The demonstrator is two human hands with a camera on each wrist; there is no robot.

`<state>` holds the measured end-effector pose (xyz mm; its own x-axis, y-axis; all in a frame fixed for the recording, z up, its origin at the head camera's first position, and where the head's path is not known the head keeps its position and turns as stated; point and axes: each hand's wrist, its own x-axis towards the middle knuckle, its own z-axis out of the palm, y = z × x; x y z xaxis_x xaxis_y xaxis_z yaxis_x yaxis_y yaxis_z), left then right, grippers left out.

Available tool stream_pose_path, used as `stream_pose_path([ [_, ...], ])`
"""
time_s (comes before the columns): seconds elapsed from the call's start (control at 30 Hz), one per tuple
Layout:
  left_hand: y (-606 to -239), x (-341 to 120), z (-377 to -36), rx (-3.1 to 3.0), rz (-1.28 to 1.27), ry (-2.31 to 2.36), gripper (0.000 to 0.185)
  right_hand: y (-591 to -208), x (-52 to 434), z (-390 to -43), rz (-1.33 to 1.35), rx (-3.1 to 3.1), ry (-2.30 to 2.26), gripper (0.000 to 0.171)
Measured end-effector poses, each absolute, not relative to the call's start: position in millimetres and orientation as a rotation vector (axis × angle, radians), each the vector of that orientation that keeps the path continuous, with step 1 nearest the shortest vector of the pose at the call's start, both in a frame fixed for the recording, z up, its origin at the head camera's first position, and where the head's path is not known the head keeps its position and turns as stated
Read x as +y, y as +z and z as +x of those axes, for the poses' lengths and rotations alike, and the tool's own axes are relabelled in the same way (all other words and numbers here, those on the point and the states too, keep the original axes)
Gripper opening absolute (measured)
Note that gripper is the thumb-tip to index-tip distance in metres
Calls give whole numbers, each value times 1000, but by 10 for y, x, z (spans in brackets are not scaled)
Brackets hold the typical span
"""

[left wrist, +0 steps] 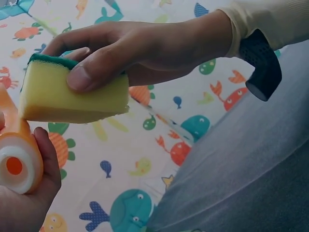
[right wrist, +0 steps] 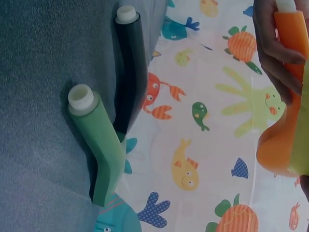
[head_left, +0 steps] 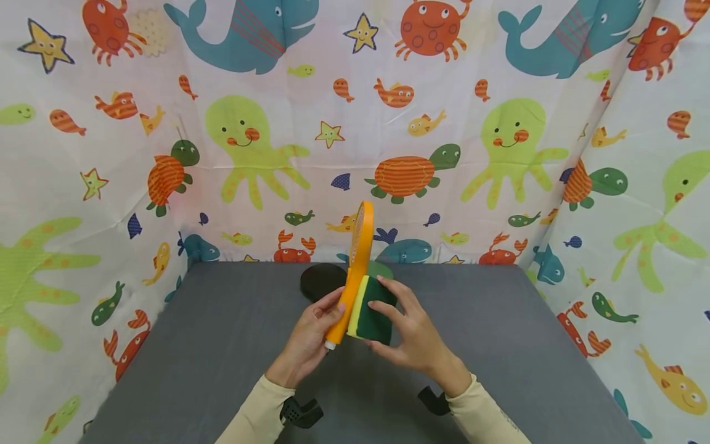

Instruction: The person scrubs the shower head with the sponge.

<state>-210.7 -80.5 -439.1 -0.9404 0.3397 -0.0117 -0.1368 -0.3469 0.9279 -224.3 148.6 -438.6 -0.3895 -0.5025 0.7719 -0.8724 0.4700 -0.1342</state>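
My left hand (head_left: 317, 328) grips the handle of an orange paddle-shaped tool (head_left: 357, 246) and holds it upright above the grey table (head_left: 222, 345). My right hand (head_left: 415, 336) pinches a yellow sponge with a green scrub side (head_left: 373, 311) and holds its yellow face against the orange handle. In the left wrist view the right hand (left wrist: 145, 43) holds the sponge (left wrist: 72, 99) between thumb and fingers, just above the orange handle's white end (left wrist: 17, 164) in my left hand (left wrist: 29, 208). In the right wrist view my left fingers (right wrist: 275, 53) wrap the orange tool (right wrist: 277, 142).
A black tool (head_left: 322, 280) and a green tool (head_left: 383, 269) of the same shape lie at the table's back edge, also seen as the green one (right wrist: 101, 145) and the black one (right wrist: 130, 72). A sea-animal printed cloth (head_left: 249, 135) walls the back and sides.
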Motion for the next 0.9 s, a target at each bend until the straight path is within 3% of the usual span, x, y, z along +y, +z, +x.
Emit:
stream_pose_path([
  [0.63, -4370, -818, -2110, 1549, 229, 2404, 48, -4429, 1432, -2180, 1163, -2044, 691, 58],
  [0.9, -4363, -820, -2103, 1559, 196, 2404, 51, -4419, 1454, -2176, 1159, -2063, 674, 56],
])
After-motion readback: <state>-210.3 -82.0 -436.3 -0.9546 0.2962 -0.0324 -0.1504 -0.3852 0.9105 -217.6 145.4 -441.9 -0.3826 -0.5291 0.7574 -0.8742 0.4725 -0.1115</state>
